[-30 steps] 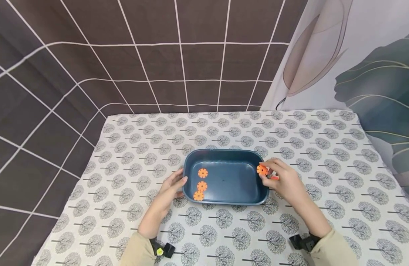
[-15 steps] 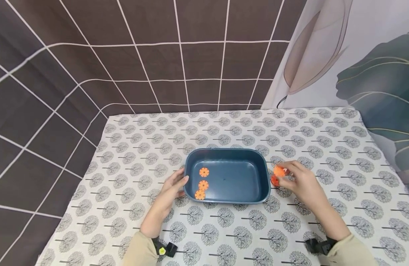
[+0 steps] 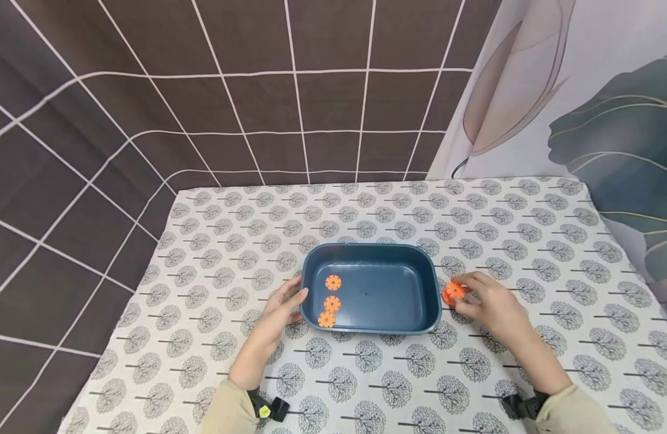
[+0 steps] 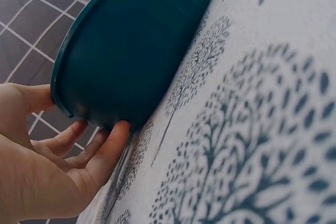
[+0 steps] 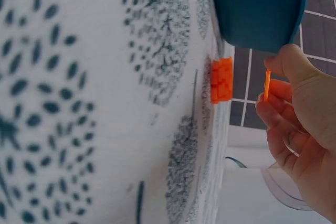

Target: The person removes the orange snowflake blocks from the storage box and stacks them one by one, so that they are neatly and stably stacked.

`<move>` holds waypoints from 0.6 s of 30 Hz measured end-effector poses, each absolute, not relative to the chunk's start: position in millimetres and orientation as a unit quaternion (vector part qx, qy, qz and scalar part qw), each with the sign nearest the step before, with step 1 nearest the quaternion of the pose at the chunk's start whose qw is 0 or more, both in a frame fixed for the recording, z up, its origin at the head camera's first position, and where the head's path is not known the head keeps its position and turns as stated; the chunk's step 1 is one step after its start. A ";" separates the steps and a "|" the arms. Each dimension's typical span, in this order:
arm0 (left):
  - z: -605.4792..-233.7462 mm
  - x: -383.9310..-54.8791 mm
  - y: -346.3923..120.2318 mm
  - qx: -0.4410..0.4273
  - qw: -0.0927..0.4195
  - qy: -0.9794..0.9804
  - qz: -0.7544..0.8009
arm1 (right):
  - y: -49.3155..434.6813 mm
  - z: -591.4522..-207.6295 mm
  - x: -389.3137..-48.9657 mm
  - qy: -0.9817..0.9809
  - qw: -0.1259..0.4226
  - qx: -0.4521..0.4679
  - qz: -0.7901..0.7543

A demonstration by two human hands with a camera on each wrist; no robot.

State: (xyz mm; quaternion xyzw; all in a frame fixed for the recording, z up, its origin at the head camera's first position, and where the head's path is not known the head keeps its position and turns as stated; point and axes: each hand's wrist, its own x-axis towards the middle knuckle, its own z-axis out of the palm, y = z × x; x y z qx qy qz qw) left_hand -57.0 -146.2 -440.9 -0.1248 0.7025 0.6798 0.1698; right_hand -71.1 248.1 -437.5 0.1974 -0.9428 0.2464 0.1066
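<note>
A dark blue plastic tub (image 3: 366, 295) stands on the patterned cloth. My left hand (image 3: 279, 310) holds its left end, with the thumb at the rim and the fingers against the outer wall, as the left wrist view shows. Three flat orange notched discs (image 3: 332, 303) lie at the left inside the tub, two of them touching. Beyond the tub's right end, my right hand (image 3: 488, 301) pinches an orange notched disc (image 5: 267, 85) between thumb and fingers. A small stack of orange discs (image 5: 221, 81) sits on the cloth, apart from the held disc and partly hidden in the head view.
A white cloth with grey tree prints (image 3: 388, 386) covers the table. Behind it hangs a dark curtain with white grid lines (image 3: 333, 96). To the right is a pale curtain with leaf shapes (image 3: 529, 84). Each wrist wears a black strap with a camera.
My right hand has moved from the tub's right rim out to the right, then slightly down over the stack, still pinching an orange disc. The left hand and the discs in the tub stay put.
</note>
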 end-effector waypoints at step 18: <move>-440.7 -55.8 -145.7 -0.122 0.167 0.697 0.686 | 246.5 -447.2 -77.4 -0.942 0.123 0.238 0.204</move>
